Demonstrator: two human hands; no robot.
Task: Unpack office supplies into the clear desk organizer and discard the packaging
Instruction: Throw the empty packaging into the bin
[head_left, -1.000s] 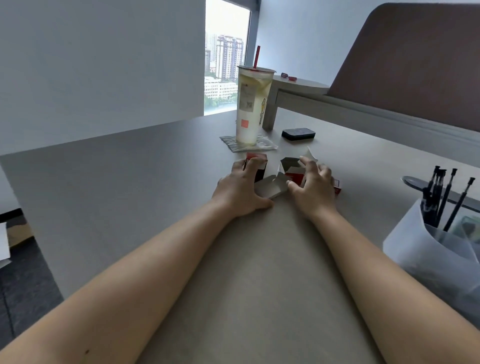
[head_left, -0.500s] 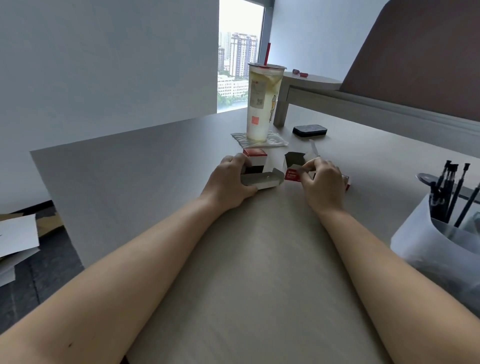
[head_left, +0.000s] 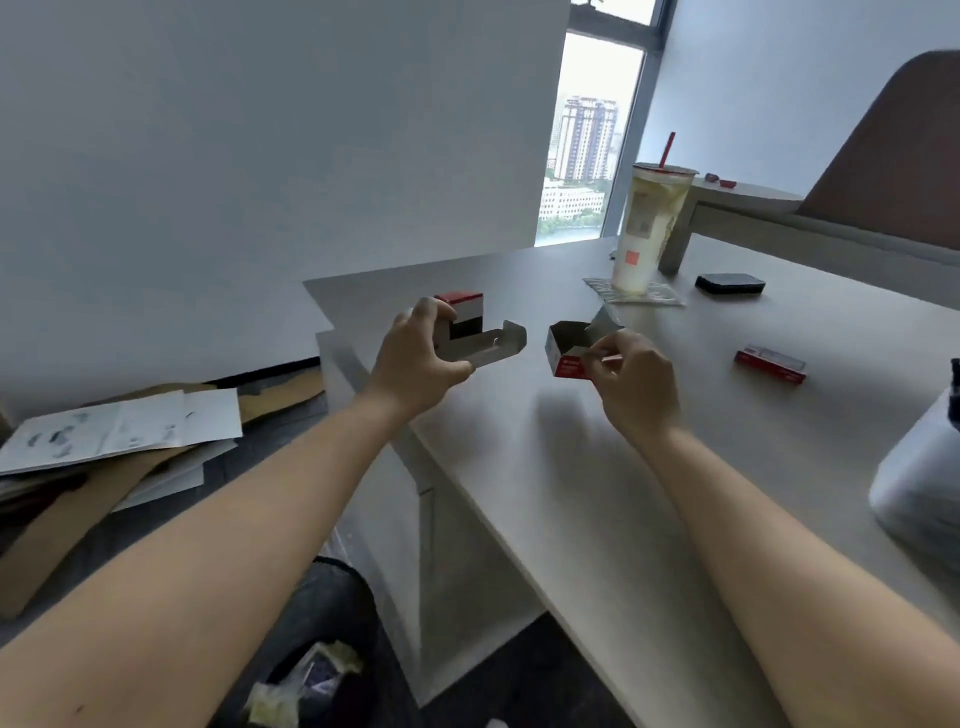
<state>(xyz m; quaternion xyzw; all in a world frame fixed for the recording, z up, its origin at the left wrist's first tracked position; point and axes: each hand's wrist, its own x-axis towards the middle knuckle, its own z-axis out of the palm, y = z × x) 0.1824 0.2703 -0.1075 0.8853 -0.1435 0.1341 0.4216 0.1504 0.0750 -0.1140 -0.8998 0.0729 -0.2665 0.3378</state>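
Observation:
My left hand (head_left: 415, 358) holds an opened red, white and black cardboard box (head_left: 470, 332) with its flap hanging out, lifted above the desk's left corner. My right hand (head_left: 631, 379) pinches a second small opened red and grey box (head_left: 569, 348) above the desk. A small red box of staples (head_left: 770, 364) lies on the desk to the right. The clear desk organizer (head_left: 919, 478) shows only partly at the right edge, dark pens poking from it.
A tall drink cup (head_left: 647, 228) with a red straw stands on a coaster at the back, a flat black object (head_left: 730, 284) beside it. Papers and cardboard (head_left: 114, 441) lie on the floor to the left. A black-lined bin (head_left: 317, 654) holding some rubbish sits below the desk edge.
Both hands have lifted the two boxes off the desk and moved them left, apart from each other. The view has swung left and down, bringing the floor and bin into sight.

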